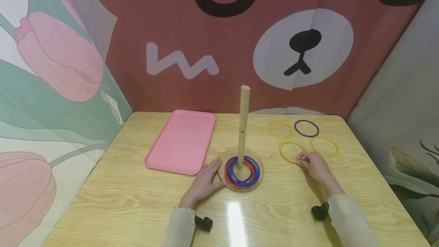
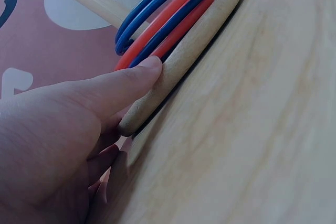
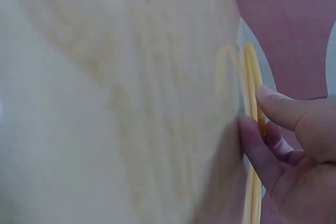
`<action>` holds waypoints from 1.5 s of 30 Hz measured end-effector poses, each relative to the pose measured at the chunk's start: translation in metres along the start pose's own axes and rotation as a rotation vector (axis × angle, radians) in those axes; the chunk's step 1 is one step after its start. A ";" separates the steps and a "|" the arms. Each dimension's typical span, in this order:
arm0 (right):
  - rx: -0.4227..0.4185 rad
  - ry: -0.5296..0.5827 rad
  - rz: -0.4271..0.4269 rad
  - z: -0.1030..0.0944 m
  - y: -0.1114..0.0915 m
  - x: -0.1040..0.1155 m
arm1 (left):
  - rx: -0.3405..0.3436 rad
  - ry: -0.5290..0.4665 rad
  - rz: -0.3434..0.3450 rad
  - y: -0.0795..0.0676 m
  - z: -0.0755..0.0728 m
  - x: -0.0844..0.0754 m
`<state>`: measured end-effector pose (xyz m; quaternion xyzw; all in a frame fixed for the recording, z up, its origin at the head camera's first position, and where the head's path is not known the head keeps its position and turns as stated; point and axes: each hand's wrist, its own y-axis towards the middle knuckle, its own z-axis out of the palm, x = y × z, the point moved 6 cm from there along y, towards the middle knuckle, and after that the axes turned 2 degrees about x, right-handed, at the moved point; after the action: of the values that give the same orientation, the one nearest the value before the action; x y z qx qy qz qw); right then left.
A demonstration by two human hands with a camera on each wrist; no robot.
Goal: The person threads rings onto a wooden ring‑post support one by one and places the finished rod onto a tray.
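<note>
A wooden peg (image 1: 244, 121) stands upright on a round wooden base (image 1: 224, 157). Stacked around its foot are several red and blue rings (image 1: 254, 176), also seen edge-on as a pile of rings (image 2: 157, 27) in the left wrist view. My left hand (image 1: 204, 184) rests against the base's left side, fingers extended; its thumb (image 2: 126, 85) presses the rim beside the rings. To the right, my right hand (image 1: 317, 167) pinches the near edge of a yellow ring (image 1: 282, 151) between thumb and fingertips. That ring is low over the table or on it; I cannot tell which.
Behind the right hand lie two more yellow rings, a far one (image 1: 269, 130) and a right one (image 1: 337, 149), and a blue ring (image 1: 306, 120). Left of the base lies a pink tray (image 1: 183, 140). A printed cloth wall (image 1: 233, 94) borders the table's back edge.
</note>
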<state>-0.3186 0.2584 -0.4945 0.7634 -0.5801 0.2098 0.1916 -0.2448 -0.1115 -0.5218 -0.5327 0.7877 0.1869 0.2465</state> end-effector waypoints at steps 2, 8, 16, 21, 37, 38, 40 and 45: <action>0.003 0.037 0.013 -0.001 0.001 0.000 | -0.003 -0.001 0.002 0.000 0.000 0.001; 0.026 0.144 0.065 -0.001 0.002 -0.002 | -0.005 0.000 0.005 0.000 -0.001 0.000; -0.007 0.255 0.210 0.001 -0.003 -0.012 | -0.002 0.000 0.009 0.000 0.000 0.000; -0.052 0.380 0.296 0.002 -0.006 -0.014 | 0.001 0.005 0.006 0.000 0.000 -0.001; -0.094 0.345 0.367 0.003 -0.003 -0.013 | -0.003 -0.009 0.004 -0.002 -0.002 -0.003; -0.098 0.348 0.364 0.003 -0.003 -0.013 | -0.001 -0.009 0.004 -0.002 -0.002 -0.003; -0.104 0.363 0.360 0.003 -0.003 -0.013 | -0.001 -0.010 0.002 -0.002 -0.002 -0.003; -0.107 0.420 0.380 0.004 -0.002 -0.014 | -0.002 -0.013 0.001 -0.002 -0.002 -0.003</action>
<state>-0.3192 0.2680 -0.5061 0.5697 -0.6707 0.3643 0.3049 -0.2424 -0.1112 -0.5190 -0.5315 0.7861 0.1912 0.2511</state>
